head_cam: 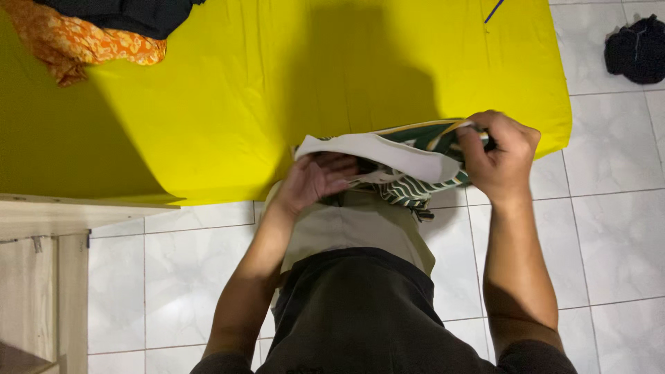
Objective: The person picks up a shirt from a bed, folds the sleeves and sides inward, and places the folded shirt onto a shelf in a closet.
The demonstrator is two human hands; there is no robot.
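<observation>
At the frame's centre, the right hand (500, 158) is clenching its grip on a green-and-white striped fabric garment (400, 161); the left hand (313, 181) is reaching inside it, its grip seemingly loose, over the yellow-sheeted bed (228, 104).

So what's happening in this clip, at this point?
A person stands at the edge of a bed with a yellow sheet, working a green-and-white striped garment. The right hand grips its bunched edge, while the left hand reaches into the opening under the white lining. An orange patterned cloth and a dark cloth lie at the bed's far corner. A dark bundle sits on the tiled floor.
</observation>
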